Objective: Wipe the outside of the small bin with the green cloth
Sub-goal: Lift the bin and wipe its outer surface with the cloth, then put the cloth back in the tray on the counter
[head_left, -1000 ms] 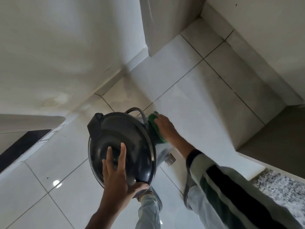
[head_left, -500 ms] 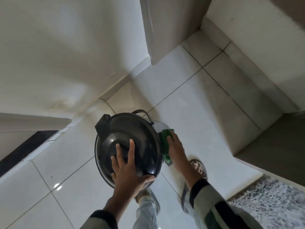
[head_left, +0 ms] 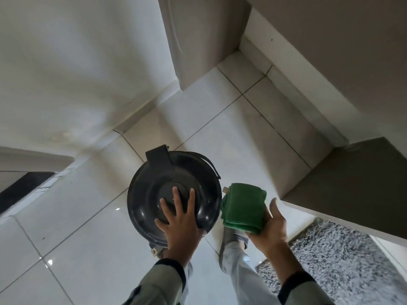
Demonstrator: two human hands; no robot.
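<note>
The small bin (head_left: pixel 152 190) stands on the floor below me, seen from above: a round dark lid with a hinge block at the back and a thin handle along its right rim. My left hand (head_left: pixel 180 223) lies flat on the lid, fingers spread, thumb over the near edge. Right of the bin, my right hand (head_left: pixel 268 230) holds the folded green cloth (head_left: pixel 244 205) palm up. The cloth is lifted clear of the bin's side, with a narrow gap between them.
Glossy white floor tiles (head_left: pixel 72 245) surround the bin. A white wall (head_left: pixel 66 73) rises on the left, a corner pillar (head_left: pixel 198 40) behind. A grey shaggy rug (head_left: pixel 343 265) lies at the lower right under a ledge (head_left: pixel 343 183). My legs and a sandalled foot (head_left: pixel 233 238) are below the cloth.
My right hand has pulled the green cloth off the bin's right side and turned it palm up. My left hand has stayed on the lid. The view has shifted.
</note>
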